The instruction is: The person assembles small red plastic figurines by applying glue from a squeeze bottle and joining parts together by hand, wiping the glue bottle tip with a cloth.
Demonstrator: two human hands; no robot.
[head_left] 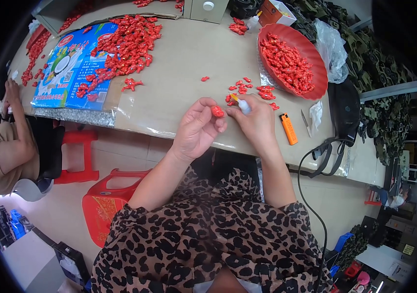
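Pinched between the thumb and fingers of my left hand [196, 128] is a small glossy red figure [217, 111]. My right hand [256, 122], close beside it, grips a small white squeeze bottle [243, 107] with a yellow nozzle that points up and left. The bottle and the figure are a little apart. Just beyond my right hand lie several loose red pieces [241, 89] on the table [179, 63]. Right of that hand is an orange lighter [288, 129], and next to it a thin blade-like tool [306, 122].
A red scalloped bowl [322, 80] full of red pieces stands at the far right. Red figures are heaped [132, 44] on a blue printed sheet [52, 90] at the left. A black bag [344, 112] lies at the right edge. Another person's arm [20, 115] reaches the table's left end.
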